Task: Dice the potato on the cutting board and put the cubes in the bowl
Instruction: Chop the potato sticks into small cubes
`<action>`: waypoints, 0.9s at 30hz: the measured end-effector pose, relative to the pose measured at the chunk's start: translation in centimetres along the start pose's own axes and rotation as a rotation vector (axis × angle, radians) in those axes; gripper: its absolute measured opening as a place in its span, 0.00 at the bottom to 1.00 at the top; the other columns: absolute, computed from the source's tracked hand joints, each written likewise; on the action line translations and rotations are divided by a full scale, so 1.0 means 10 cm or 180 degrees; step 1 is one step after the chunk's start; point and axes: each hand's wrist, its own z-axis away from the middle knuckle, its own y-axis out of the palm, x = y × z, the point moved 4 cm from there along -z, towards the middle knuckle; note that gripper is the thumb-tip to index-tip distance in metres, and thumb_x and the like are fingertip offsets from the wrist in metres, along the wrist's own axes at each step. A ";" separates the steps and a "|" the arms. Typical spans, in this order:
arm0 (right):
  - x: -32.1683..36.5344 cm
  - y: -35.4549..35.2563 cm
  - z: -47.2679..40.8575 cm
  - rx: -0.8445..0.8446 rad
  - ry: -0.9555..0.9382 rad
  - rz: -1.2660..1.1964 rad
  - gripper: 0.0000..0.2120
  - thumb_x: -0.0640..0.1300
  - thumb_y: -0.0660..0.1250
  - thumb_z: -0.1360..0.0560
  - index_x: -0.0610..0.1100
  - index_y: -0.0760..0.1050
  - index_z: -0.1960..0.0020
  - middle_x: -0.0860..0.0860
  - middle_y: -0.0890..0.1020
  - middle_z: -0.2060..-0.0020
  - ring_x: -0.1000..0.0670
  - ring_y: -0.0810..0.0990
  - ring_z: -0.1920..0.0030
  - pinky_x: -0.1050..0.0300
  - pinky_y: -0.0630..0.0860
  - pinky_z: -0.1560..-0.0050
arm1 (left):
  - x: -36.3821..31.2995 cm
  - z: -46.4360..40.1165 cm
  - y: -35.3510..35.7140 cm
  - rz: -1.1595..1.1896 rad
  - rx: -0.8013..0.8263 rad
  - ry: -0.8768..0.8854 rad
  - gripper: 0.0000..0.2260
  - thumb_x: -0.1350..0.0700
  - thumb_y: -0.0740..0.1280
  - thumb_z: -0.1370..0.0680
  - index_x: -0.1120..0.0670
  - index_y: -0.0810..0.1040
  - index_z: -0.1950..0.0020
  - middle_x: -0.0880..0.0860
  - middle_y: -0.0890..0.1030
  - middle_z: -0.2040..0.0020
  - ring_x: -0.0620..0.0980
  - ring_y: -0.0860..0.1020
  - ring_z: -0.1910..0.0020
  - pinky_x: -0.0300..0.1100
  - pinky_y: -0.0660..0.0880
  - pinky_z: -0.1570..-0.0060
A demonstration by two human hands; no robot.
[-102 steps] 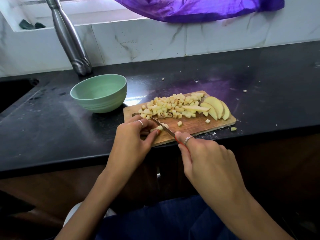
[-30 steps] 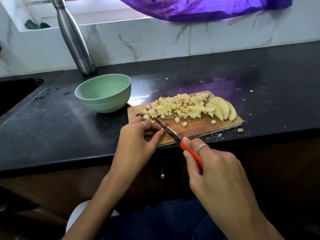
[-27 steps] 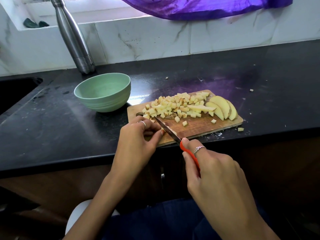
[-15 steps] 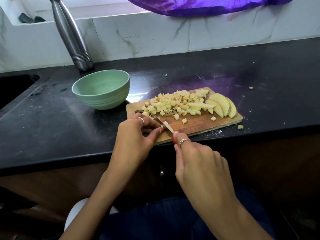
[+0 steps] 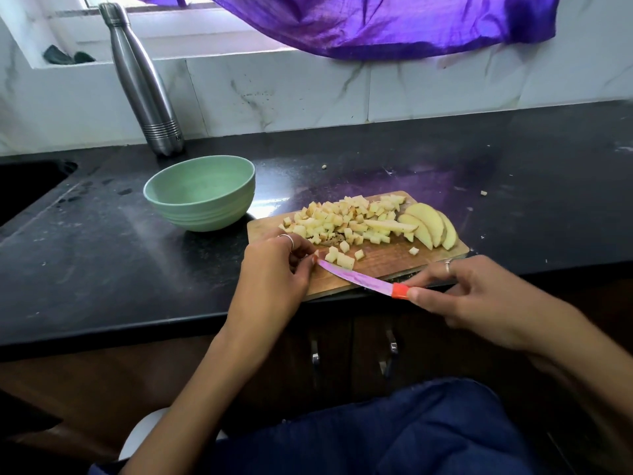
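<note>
Head view first: your right hand point(image 5: 479, 296) grips the orange handle of the knife point(image 5: 363, 282), whose blade lies flat and low across the near edge of the cutting board point(image 5: 383, 265), tip pointing left toward your other hand. Your left hand point(image 5: 274, 269) rests on the board's left end with its fingers curled down by the blade tip; you cannot tell from here whether they pinch a scrap of potato or hold nothing.

On the board, the potato cubes point(image 5: 342, 217) sit heaped along the far side, and a few loose cubes point(image 5: 339, 258) lie just beside the blade tip. Uncut potato slices point(image 5: 431, 224) lean together at the right end, with one long strip lying across the heap beside them.

The green bowl point(image 5: 202, 214) stands on the black counter point(image 5: 102, 252) just left of the board, close to its far left corner. What you can see of its inside holds no cubes; every piece is on the board or scattered on the counter. A steel bottle point(image 5: 144, 84) stands behind the bowl against the white tiled wall, and a purple cloth point(image 5: 394, 22) hangs down over the wall at the top.
</note>
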 end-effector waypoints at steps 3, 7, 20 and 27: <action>-0.12 -0.18 0.01 -0.0174 -0.0165 0.0313 0.02 0.54 0.67 0.28 0.58 0.78 0.56 0.68 0.75 0.75 0.67 0.73 0.71 0.64 0.65 0.66 | -0.01 -0.07 0.03 -0.0127 0.0014 0.0048 0.05 0.60 0.71 0.27 0.54 0.83 0.53 0.41 0.72 0.63 0.37 0.71 0.67 0.25 0.68 0.63; -0.17 -0.32 0.05 -0.0357 -0.0262 0.0698 0.04 0.55 0.68 0.29 0.64 0.75 0.59 0.57 0.77 0.66 0.59 0.74 0.63 0.60 0.70 0.61 | -0.02 -0.19 0.07 -0.0411 -0.0039 0.0269 0.04 0.60 0.72 0.28 0.51 0.83 0.56 0.44 0.74 0.59 0.44 0.72 0.59 0.44 0.75 0.57; -0.18 -0.14 0.21 -0.1621 -0.0851 0.1504 0.09 0.56 0.68 0.29 0.60 0.78 0.49 0.60 0.82 0.64 0.54 0.81 0.65 0.59 0.72 0.70 | -0.75 -0.85 0.46 -0.0907 0.1550 0.1918 0.11 0.52 0.69 0.24 0.51 0.81 0.43 0.45 0.77 0.53 0.41 0.72 0.54 0.32 0.66 0.54; -0.30 -0.12 0.22 -0.1747 -0.1189 0.1356 0.09 0.55 0.67 0.28 0.58 0.78 0.49 0.61 0.82 0.63 0.56 0.81 0.65 0.55 0.78 0.73 | -0.76 -0.95 0.74 -0.1104 0.1865 0.2028 0.12 0.48 0.69 0.25 0.52 0.81 0.45 0.47 0.78 0.49 0.45 0.71 0.48 0.41 0.71 0.48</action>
